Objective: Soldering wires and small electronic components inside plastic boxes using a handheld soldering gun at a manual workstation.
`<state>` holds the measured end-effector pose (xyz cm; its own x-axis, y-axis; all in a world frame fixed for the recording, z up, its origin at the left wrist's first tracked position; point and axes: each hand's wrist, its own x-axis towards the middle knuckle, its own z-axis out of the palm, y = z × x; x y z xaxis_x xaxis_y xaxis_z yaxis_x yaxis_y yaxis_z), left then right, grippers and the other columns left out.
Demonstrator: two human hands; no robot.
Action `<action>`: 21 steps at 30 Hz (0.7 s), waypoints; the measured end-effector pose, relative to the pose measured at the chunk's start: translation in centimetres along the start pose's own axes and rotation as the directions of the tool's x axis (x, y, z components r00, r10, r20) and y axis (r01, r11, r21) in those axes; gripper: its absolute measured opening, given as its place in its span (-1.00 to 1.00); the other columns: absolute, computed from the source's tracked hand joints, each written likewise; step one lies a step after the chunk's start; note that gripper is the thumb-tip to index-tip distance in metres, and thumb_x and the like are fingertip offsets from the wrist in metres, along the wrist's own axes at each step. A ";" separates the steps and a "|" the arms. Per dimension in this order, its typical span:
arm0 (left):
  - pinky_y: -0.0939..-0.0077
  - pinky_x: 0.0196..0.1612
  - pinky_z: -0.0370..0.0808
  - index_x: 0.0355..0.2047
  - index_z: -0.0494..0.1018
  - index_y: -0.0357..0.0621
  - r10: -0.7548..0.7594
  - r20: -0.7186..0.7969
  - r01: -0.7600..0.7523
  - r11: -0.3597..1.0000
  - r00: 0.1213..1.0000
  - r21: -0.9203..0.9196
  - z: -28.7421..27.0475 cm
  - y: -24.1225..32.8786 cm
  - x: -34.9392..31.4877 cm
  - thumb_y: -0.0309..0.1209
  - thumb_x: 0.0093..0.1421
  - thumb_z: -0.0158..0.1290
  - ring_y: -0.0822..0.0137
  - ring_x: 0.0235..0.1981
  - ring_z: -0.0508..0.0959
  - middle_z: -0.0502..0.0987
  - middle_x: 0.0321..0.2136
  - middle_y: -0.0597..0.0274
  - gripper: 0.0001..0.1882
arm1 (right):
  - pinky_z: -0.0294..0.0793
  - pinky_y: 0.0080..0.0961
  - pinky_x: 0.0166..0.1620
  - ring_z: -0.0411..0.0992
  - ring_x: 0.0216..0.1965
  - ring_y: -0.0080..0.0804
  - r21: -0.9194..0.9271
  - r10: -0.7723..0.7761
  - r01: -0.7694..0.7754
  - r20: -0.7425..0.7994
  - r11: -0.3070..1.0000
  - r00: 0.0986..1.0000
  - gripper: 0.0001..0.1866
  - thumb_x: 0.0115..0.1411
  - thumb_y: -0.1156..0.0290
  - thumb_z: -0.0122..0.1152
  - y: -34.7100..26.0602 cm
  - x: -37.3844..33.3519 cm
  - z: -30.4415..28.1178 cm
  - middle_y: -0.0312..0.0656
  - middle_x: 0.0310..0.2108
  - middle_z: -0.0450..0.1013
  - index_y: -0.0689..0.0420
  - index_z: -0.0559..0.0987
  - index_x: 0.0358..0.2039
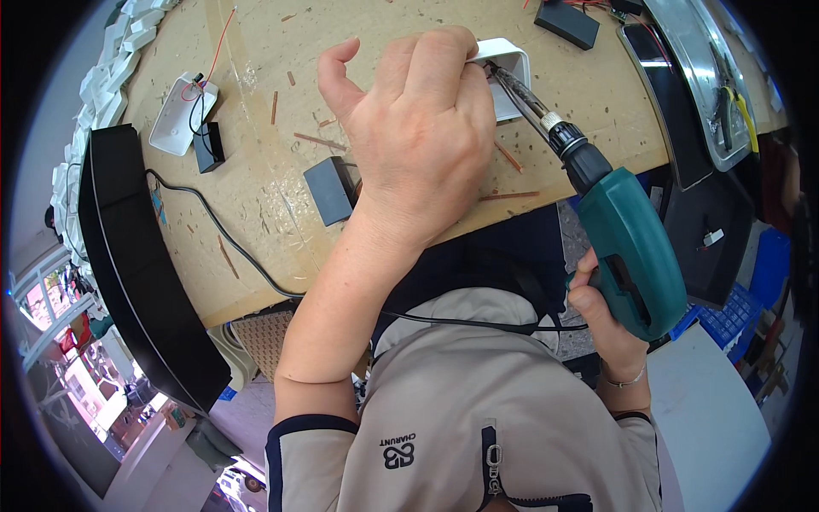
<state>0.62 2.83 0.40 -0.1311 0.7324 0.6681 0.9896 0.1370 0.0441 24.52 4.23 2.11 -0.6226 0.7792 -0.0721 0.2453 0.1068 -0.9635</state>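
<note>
My right hand point(607, 320) is closed around the handle of a green soldering gun point(631, 247) with a black collar. Its metal barrel slants up and left, and the dark tip reaches into a white plastic case point(513, 61) at the table's far middle. My left hand point(418, 128) is closed at the left side of that case, fingertips bent over its edge and little finger sticking out. The hand hides much of the case and whatever lies at the tip. Just left of my left wrist sits a dark grey box point(329, 191), wires beside it.
Another white case point(175, 119) with red and black wires and a black box point(208, 147) lies at the left. A black panel point(141, 256) stands along the left edge. A metal tray point(704, 77) with yellow-handled pliers point(740, 115) is far right. A black cord point(226, 226) crosses the table.
</note>
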 end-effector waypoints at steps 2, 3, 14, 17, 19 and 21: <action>0.20 -0.04 0.04 -0.55 0.47 -0.11 -0.009 0.004 0.009 1.000 1.000 -0.006 0.1 0.0 0.0 -0.49 -0.08 0.09 0.48 -0.44 0.44 0.41 -0.37 0.41 -0.96 | 0.40 -0.72 -0.40 0.40 -0.49 -0.61 -0.002 -0.014 0.014 -0.005 1.000 1.000 -0.49 -0.11 0.43 0.38 -0.2 0.2 0.1 -0.23 -0.41 0.44 0.32 0.39 -0.15; 0.20 -0.04 0.04 -0.55 0.46 -0.10 -0.009 0.001 0.009 1.000 1.000 -0.006 0.1 0.1 0.0 -0.49 -0.08 0.08 0.48 -0.44 0.44 0.41 -0.37 0.41 -0.97 | 0.40 -0.72 -0.39 0.40 -0.48 -0.61 -0.004 -0.027 0.027 -0.010 1.000 1.000 -0.49 -0.11 0.43 0.38 -0.3 0.3 0.1 -0.23 -0.41 0.44 0.31 0.39 -0.15; 0.20 -0.03 0.04 -0.55 0.46 -0.10 -0.027 0.006 0.027 1.000 1.000 -0.004 0.0 0.1 0.0 -0.48 -0.08 0.08 0.48 -0.43 0.44 0.41 -0.36 0.42 -0.97 | 0.39 -0.67 -0.41 0.40 -0.49 -0.57 0.064 -0.003 0.005 -0.023 0.998 1.000 -0.55 -0.10 0.48 0.37 -0.7 0.3 0.3 -0.24 -0.45 0.44 0.29 0.41 -0.19; 0.19 -0.03 0.04 -0.55 0.46 -0.10 -0.025 0.017 0.025 1.000 1.000 -0.002 0.0 0.1 0.0 -0.48 -0.08 0.08 0.48 -0.43 0.44 0.41 -0.36 0.41 -0.96 | 0.39 -0.66 -0.41 0.40 -0.50 -0.56 0.067 -0.017 0.018 -0.026 0.998 1.000 -0.57 -0.10 0.48 0.36 -0.6 0.3 0.3 -0.25 -0.47 0.44 0.28 0.42 -0.21; 0.18 -0.02 0.04 -0.55 0.46 -0.10 -0.025 0.020 0.025 1.000 1.000 -0.001 0.0 0.1 0.0 -0.48 -0.08 0.08 0.48 -0.43 0.44 0.41 -0.36 0.41 -0.96 | 0.39 -0.66 -0.42 0.40 -0.50 -0.55 0.076 -0.028 0.030 -0.029 0.997 0.999 -0.59 -0.10 0.48 0.36 -0.6 0.4 0.4 -0.25 -0.47 0.44 0.28 0.43 -0.22; 0.18 -0.02 0.04 -0.55 0.46 -0.10 -0.031 0.016 0.031 1.000 0.999 -0.006 0.0 0.1 0.0 -0.48 -0.08 0.08 0.48 -0.42 0.43 0.41 -0.36 0.41 -0.96 | 0.39 -0.66 -0.42 0.40 -0.50 -0.56 0.113 -0.016 0.018 -0.024 0.993 1.000 -0.66 -0.09 0.49 0.35 -0.7 0.4 0.5 -0.26 -0.49 0.44 0.24 0.47 -0.28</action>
<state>0.72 2.83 0.41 -0.1624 0.7382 0.6548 0.9854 0.1552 0.0695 23.76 4.19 2.66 -0.6081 0.7922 -0.0506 0.1479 0.0504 -0.9877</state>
